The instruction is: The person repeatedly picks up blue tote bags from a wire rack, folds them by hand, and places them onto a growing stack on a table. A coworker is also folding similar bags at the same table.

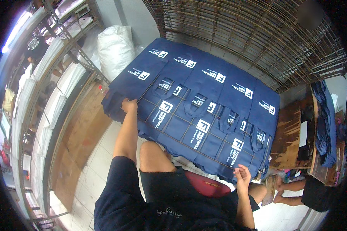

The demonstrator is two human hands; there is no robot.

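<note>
Navy fabric bags with white prints lie in rows across a wide, low surface before me. A thin wire grid crosses the nearer bags, and several fabric handles loop over it. At the near left, my left hand is closed at the edge of a navy fabric piece that lies flat over the corner; the fingertips are partly hidden. My right hand is raised beside the near right edge, fingers loosely bent and apart, with nothing visible in it.
Many wire rack tiers stand tilted up at the back. A stuffed white sack leans behind the far left corner. Shelves of white stacks line the left. At right are navy fabric and another person's feet. A red seat shows below.
</note>
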